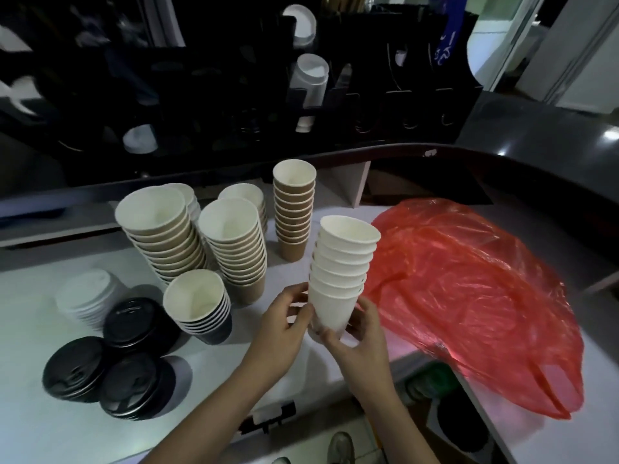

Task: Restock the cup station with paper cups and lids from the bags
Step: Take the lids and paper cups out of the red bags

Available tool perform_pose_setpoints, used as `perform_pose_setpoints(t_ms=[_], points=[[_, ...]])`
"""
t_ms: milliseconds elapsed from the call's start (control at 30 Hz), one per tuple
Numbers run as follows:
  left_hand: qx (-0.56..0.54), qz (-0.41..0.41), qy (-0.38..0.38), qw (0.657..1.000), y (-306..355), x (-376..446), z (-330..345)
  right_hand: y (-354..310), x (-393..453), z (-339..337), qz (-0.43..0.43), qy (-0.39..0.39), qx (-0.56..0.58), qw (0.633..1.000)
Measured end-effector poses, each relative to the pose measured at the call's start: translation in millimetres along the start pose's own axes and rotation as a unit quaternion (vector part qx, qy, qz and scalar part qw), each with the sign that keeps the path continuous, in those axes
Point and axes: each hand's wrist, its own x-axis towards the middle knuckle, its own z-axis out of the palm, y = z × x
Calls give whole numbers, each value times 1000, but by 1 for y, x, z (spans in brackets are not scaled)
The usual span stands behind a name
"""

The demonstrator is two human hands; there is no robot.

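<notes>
Matt white paper cups (pixel 341 262); glossy, crinkled red plastic bag (pixel 469 289).

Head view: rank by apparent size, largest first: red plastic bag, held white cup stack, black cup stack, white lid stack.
1. red plastic bag, by far the largest.
2. white cup stack, gripped by both hands.
3. black cup stack and white lid stack: they look alike in size; the lids are blurred, so unranked.
</notes>
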Motion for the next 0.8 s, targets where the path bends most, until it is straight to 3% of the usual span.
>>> perform_pose_setpoints(t_ms=[200, 567, 800], points=[[-16, -17, 65, 998, -10, 6, -9, 12, 29, 25, 0, -55, -34, 998], [17, -74, 76, 994, -32, 26, -13, 43, 72, 43, 5, -69, -125, 990], [11, -108, 81, 991, -35, 36, -11, 43, 94, 53, 32, -80, -114, 990]])
